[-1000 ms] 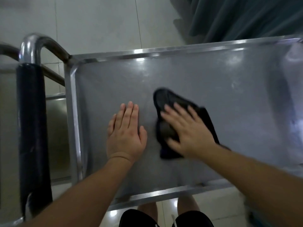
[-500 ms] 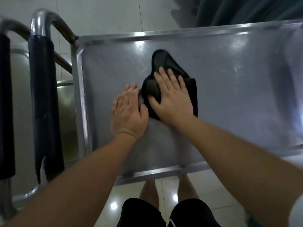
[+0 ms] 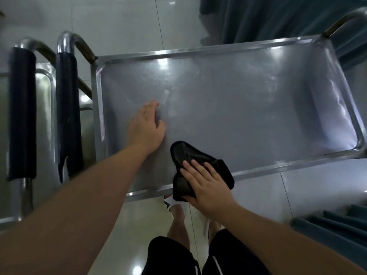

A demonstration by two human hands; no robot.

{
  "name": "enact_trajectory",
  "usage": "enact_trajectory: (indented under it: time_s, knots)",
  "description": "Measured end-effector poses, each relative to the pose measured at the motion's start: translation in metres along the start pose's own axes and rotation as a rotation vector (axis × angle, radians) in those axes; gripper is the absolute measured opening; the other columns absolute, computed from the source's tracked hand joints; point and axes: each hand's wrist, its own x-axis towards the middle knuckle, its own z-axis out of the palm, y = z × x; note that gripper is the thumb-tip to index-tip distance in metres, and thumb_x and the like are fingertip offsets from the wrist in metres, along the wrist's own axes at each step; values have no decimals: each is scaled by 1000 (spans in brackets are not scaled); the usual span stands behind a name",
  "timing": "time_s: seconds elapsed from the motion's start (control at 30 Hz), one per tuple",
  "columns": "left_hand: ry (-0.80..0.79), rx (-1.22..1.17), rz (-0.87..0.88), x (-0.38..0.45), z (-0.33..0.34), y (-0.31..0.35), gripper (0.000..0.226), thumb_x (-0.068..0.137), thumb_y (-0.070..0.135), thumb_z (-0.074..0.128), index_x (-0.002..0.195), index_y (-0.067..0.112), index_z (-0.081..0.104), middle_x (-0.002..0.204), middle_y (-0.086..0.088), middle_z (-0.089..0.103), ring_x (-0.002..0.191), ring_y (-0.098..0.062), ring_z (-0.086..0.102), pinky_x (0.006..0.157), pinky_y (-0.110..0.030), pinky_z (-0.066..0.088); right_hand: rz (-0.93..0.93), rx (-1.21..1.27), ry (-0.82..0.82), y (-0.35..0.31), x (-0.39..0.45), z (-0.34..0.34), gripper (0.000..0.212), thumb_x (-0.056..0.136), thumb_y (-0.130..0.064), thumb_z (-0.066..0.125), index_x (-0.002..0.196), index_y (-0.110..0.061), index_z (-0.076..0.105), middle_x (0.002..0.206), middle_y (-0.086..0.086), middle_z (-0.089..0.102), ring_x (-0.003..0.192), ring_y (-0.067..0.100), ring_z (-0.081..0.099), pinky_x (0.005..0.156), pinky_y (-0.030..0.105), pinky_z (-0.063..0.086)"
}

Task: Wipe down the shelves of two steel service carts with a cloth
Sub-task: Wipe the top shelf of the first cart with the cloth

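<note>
The steel cart's top shelf (image 3: 238, 108) fills the middle of the view, a shallow tray with a raised rim. A black cloth (image 3: 184, 155) lies bunched over the shelf's near rim. My right hand (image 3: 208, 185) presses on it with straight fingers, the thumb under the cloth's near edge. My left hand (image 3: 147, 126) rests on the bare shelf to the left of the cloth, fingers slightly bent. A second steel cart (image 3: 45, 100) stands at the left, only partly in view.
Two curved steel handles with black padded grips (image 3: 68, 116) stand side by side at the left, between the carts. Dark teal curtains (image 3: 278, 16) hang behind the cart and at the lower right. Glossy floor tiles and my legs show below the near rim.
My right hand has dragged the cloth from the shelf's far middle back to the near rim. My left hand stayed on the shelf. The camera view has pulled back and shifted right.
</note>
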Motion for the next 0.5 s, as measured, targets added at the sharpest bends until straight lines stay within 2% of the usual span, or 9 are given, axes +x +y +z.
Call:
enact_trajectory:
  time_s: [0.07,0.17,0.23,0.3,0.37,0.43,0.5]
  knots:
    - [54,-34,-45,-31,0,12,53,102,22,55,155,19,48,156,-7,51,141,-31,47,118,-48,36,-65,-54,24,0,-9,-2,67,100,-55,58,154,-17,52,163,5,45,151,25,43,124,48,33]
    - [37,-95,-136,-91,11,23,49,105,27,52,154,23,48,151,-2,55,136,-24,51,116,-47,40,-86,-56,63,0,-5,-15,60,93,-46,74,140,-11,64,140,10,66,122,32,65,103,45,53]
    - [38,-90,-164,-128,21,26,46,104,25,55,150,21,51,144,-1,59,130,-23,53,111,-43,42,-42,22,-4,-1,4,-32,55,96,-43,69,140,-11,60,128,10,68,111,32,65,94,44,53]
    - [63,-73,-189,-163,31,31,43,101,21,59,144,18,56,136,-4,63,123,-24,56,105,-41,43,66,182,-113,-2,4,-48,48,102,-47,59,138,-16,55,122,6,65,109,30,62,93,43,52]
    - [65,-42,-215,-196,42,39,43,98,17,62,141,14,60,134,-8,65,121,-28,58,104,-44,43,194,398,-166,-2,-12,-60,36,101,-50,55,126,-24,56,113,1,66,99,25,64,85,43,54]
    - [17,34,-238,-228,54,49,46,97,19,62,143,13,59,138,-10,63,126,-32,57,106,-45,45,273,557,-174,-3,-45,-69,28,97,-53,56,113,-30,57,99,-4,66,84,21,66,74,43,58]
    - [-99,101,-294,-256,64,61,47,98,28,59,144,18,57,142,-8,61,128,-31,56,103,-43,47,283,580,-206,-2,-85,-72,23,96,-53,56,105,-32,57,93,-4,65,78,20,64,70,44,58]
